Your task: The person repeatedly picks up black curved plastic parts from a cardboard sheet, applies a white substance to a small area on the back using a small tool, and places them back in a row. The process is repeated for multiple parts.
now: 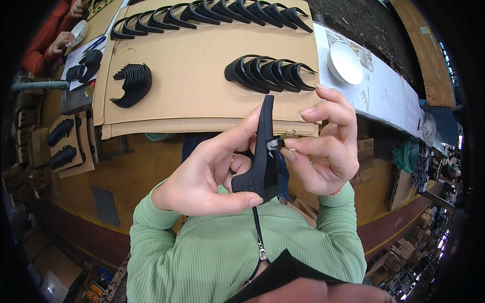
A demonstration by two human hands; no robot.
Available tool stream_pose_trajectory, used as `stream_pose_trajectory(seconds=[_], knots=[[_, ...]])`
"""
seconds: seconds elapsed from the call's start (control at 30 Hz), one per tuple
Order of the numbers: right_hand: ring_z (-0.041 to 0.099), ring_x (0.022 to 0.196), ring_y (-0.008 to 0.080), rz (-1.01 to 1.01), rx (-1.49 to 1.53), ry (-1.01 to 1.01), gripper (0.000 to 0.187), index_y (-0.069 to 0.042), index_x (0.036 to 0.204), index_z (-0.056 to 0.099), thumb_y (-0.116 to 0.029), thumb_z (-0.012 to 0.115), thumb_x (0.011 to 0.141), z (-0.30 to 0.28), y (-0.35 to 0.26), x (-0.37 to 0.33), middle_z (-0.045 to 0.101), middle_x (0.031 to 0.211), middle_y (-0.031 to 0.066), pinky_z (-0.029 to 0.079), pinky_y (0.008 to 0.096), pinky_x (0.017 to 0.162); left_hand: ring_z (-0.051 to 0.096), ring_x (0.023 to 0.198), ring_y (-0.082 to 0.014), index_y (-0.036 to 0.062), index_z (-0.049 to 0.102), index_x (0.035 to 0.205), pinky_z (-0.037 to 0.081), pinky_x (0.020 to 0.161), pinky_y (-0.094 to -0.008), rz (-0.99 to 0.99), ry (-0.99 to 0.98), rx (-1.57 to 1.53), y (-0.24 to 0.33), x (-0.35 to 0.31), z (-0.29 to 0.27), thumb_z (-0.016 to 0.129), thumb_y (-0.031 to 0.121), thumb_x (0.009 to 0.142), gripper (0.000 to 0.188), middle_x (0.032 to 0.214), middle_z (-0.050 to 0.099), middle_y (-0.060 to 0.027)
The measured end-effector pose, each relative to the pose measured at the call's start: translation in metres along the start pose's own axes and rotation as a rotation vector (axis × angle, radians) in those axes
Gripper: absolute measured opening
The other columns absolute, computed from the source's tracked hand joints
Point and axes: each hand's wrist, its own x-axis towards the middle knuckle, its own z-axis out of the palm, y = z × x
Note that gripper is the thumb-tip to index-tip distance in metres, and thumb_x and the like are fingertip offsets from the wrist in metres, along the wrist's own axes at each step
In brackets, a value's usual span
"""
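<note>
My left hand (pixel 194 174) is closed around a black curved moulded part (pixel 258 164), thumb at its lower end and fingers behind it. The part stands nearly upright, its narrow end pointing away from me. In my right hand (pixel 326 156) a small black binder clip (pixel 283 143) with wire handles is pinched between thumb and finger. A greyish-white scrap (pixel 272 145), like cloth or foam, sticks out of the clip's jaws and meets the part's right side. The other right fingers are bent and raised.
On the cardboard-covered table (pixel 177 81) lie a long row of black curved parts (pixel 202 12), a nested group (pixel 270 73) at right and a stack (pixel 134 86) at left. A white bowl (pixel 345 63) stands at right. Another person's hand (pixel 61 43) holds a bowl at far left.
</note>
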Motion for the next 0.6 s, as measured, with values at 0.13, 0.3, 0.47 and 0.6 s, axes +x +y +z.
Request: stream_pose_trajectory(seconds=[0.13,0.3,0.47,0.6], knots=[[0.048,0.113,0.0377,-0.016,-0.021,0.011,0.021,-0.009,0.078,0.067,-0.003,0.076,0.06,-0.0002,0.0009,0.0,0.059,0.103,0.0121,0.04,0.0452,0.095,0.042,0.071,-0.0007,0.0011,0.007,0.149,0.036,0.058,-0.0131,-0.008,-0.026,0.002,0.0003,-0.0007,0.0005,0.065,-0.005,0.074,0.095,0.115,0.048,-0.0041],[0.047,0.114,0.0371,-0.028,-0.049,0.043,0.023,-0.009,0.078,0.067,-0.001,0.076,0.059,0.0013,0.0016,0.0002,0.058,0.104,0.0122,0.04,0.0443,0.095,0.04,0.07,-0.0008,0.0014,0.006,0.149,0.035,0.057,-0.0134,-0.021,-0.058,-0.001,-0.0006,-0.0012,0.0,0.065,-0.005,0.073,0.096,0.114,0.048,-0.0032],[0.048,0.114,0.037,-0.025,-0.089,0.052,0.024,-0.008,0.08,0.067,0.0,0.076,0.059,0.0,0.0007,0.0008,0.058,0.104,0.0122,0.04,0.0437,0.095,0.039,0.07,-0.0013,0.0021,0.006,0.149,0.034,0.057,-0.0137,-0.015,-0.081,0.001,-0.003,-0.0022,-0.0003,0.064,-0.007,0.073,0.097,0.112,0.047,-0.0026],[0.047,0.115,0.0369,-0.034,-0.124,0.052,0.021,-0.008,0.08,0.066,-0.001,0.075,0.062,-0.0007,0.0014,0.0019,0.056,0.106,0.0129,0.038,0.0459,0.096,0.041,0.071,-0.0026,0.0027,0.004,0.15,0.036,0.058,-0.0147,-0.022,-0.103,-0.01,-0.0042,-0.0034,-0.0003,0.063,-0.008,0.073,0.097,0.113,0.047,-0.0036]])
